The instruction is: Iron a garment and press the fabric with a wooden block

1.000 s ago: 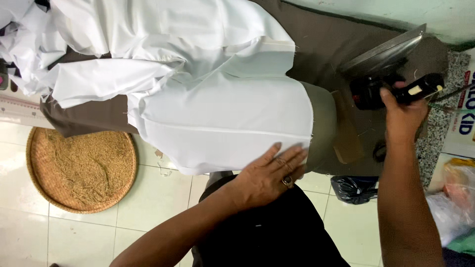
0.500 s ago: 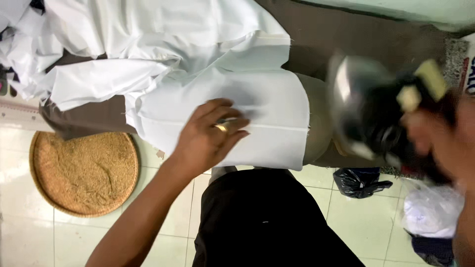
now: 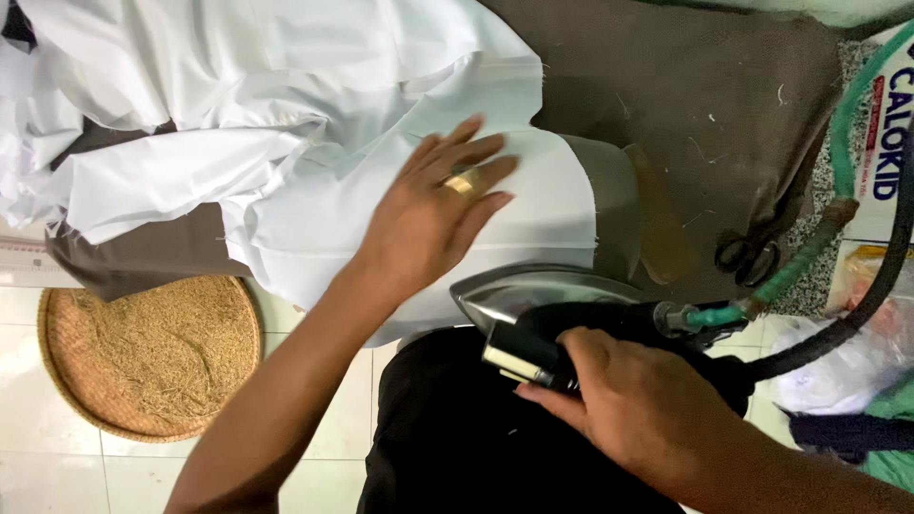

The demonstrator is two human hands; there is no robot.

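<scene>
The left hand [image 3: 433,214] lies flat with its fingers spread wide, palm down, pressing the white cotton fabric [image 3: 314,162] where it lies smooth over the end of the brown padded ironing board [image 3: 724,124]. A gold ring shows on one finger. The fingertips point up and to the right, toward the fabric's straight right edge.

The right hand [image 3: 647,405] is wrapped closed around the black handle of the shiny steel steam iron [image 3: 533,295]. The iron sits at the near edge of the white fabric, just beside the left wrist, its long axis running left to right and its pointed nose aimed left. The hand and handle hide its rear part, and whether the soleplate rests fully on the cloth cannot be told.

A green hose [image 3: 809,247] and a black cable [image 3: 876,286] run from the iron's back end off to the right.

Below the board, on the pale tiled floor, a round woven basket of tan grain [image 3: 152,357] stands, partly covered by the hanging cloth. The fabric's far folds are cut off at the top edge.
</scene>
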